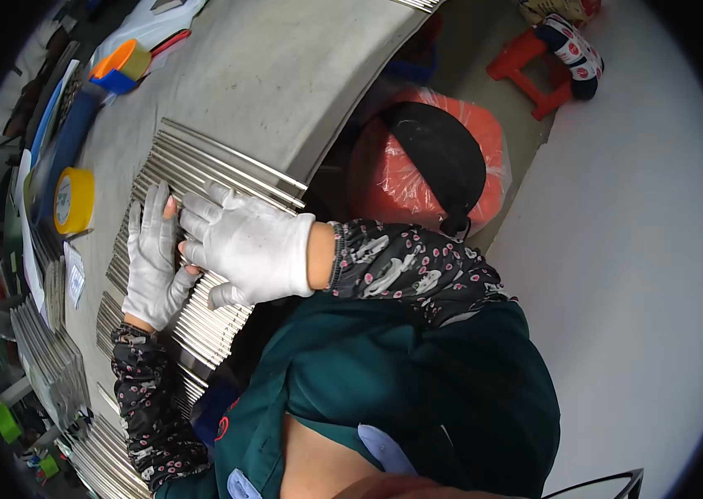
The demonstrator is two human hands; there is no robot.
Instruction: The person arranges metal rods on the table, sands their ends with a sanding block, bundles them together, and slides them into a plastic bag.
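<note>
A workshop, or part of a factory, is indicated. Many thin metal rods (pixel 210 328) are laid out side by side on a long grey table (pixel 260 83), and further rods are set out near its lower end. A roll of yellow tape (pixel 84 200) is kept close by, with an orange-and-blue roll (pixel 113 83) placed farther along. White gloves (pixel 260 245), patterned sleeve covers (pixel 418 270) and a dark green work top (pixel 443 366) are worn. A red plastic stool (pixel 516 68) is placed near a plain white wall (pixel 626 249).
</note>
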